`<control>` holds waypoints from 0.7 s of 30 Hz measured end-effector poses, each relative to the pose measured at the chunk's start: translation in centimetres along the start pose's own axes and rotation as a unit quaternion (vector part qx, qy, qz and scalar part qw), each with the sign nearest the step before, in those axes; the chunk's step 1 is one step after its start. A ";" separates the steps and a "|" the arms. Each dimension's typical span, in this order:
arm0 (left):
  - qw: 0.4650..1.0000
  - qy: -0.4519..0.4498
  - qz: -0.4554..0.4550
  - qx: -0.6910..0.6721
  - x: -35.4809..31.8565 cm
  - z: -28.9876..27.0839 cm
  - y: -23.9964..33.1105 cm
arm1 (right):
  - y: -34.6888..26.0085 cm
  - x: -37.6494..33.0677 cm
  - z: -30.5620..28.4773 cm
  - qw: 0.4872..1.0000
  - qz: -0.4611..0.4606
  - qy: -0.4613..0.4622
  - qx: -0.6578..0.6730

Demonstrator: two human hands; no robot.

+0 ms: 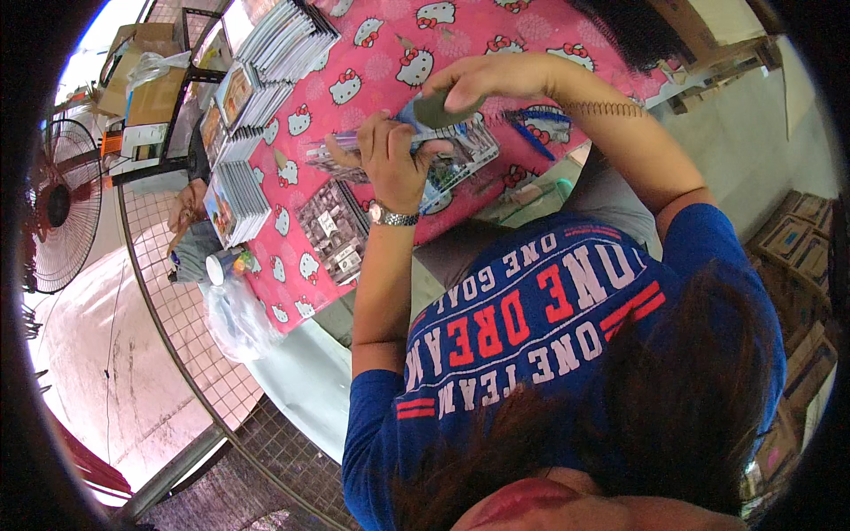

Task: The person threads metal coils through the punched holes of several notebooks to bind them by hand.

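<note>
My left hand [390, 164], with a metal watch on its wrist, is closed around a notebook [465, 164] with a photo cover, held tilted over the pink table. My right hand [487, 81] is closed on a dark olive, rounded pad [443, 110] at the notebook's upper edge. From that edge a long coil [611, 109] runs out to the right, passing by my right forearm. A notebook with a collage of grey photos [335, 232] lies left of my left wrist. Blue handles [534, 139], apparently of a hand tool, lie right of the held notebook.
Stacks of notebooks [237, 203] line the table's left side, beside a pink cartoon-cat tablecloth [341, 88]. A clear plastic bag [237, 319] hangs at the near left corner. Another person's hand [188, 205] shows beyond the stacks. A fan [60, 205] stands far left; boxes [797, 234] are at right.
</note>
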State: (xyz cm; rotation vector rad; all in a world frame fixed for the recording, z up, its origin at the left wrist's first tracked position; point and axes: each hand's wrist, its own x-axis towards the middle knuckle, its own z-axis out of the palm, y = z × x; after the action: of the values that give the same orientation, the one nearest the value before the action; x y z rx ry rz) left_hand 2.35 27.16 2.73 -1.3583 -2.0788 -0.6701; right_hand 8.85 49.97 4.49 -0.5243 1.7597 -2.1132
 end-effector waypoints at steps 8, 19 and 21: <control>1.000 -0.015 0.020 0.001 -1.2 -1.3 0.0 | 0.9 -0.4 1.4 0.990 0.081 0.065 -0.093; 0.994 0.000 -0.106 -0.019 -2.3 -3.1 2.3 | 1.6 0.3 2.7 0.996 -0.015 0.076 0.034; 0.995 -0.003 -0.100 -0.007 -1.6 -3.0 2.4 | 0.3 -0.1 2.6 0.996 -0.046 0.047 0.067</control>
State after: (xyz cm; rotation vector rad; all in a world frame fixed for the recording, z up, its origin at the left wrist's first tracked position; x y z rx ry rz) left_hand 5.64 25.02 4.04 -1.1688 -2.2391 -0.7644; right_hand 10.21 47.72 4.65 -0.4834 1.6555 -2.3362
